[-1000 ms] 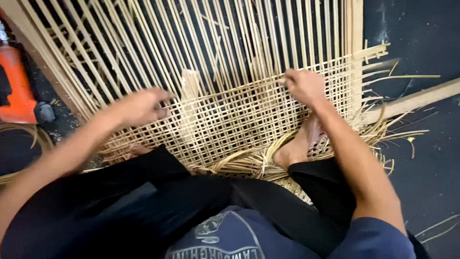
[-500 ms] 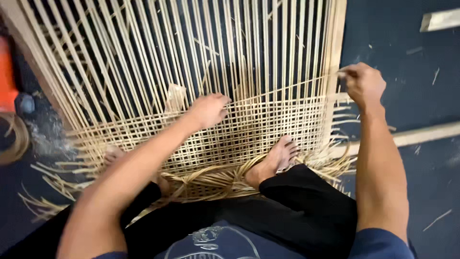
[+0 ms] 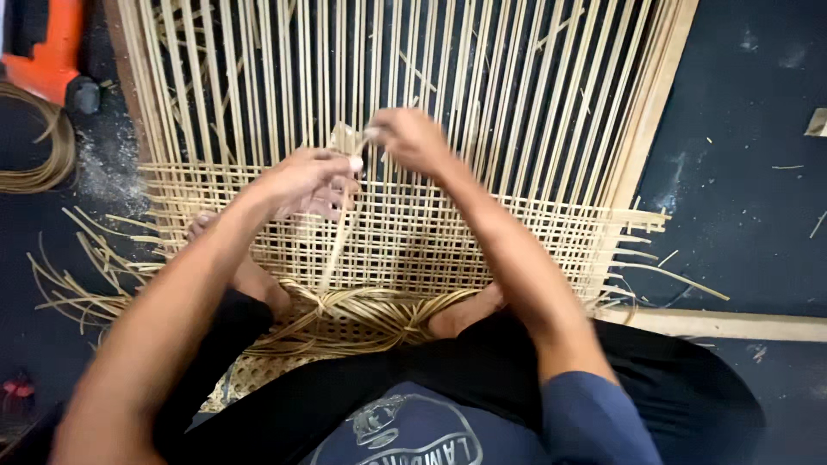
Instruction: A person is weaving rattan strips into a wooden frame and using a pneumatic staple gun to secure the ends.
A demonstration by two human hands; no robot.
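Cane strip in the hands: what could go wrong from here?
1. The cane strip is pinched at its top by both the left hand and right hand; its free lower end may kink or snag.
2. Loose strands by the bare foot could catch.
3. Pulling hard might skew the woven rows.

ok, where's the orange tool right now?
Head view: the orange tool lies at the top left corner on the dark floor, left of the wooden frame, just above a coil of cane.
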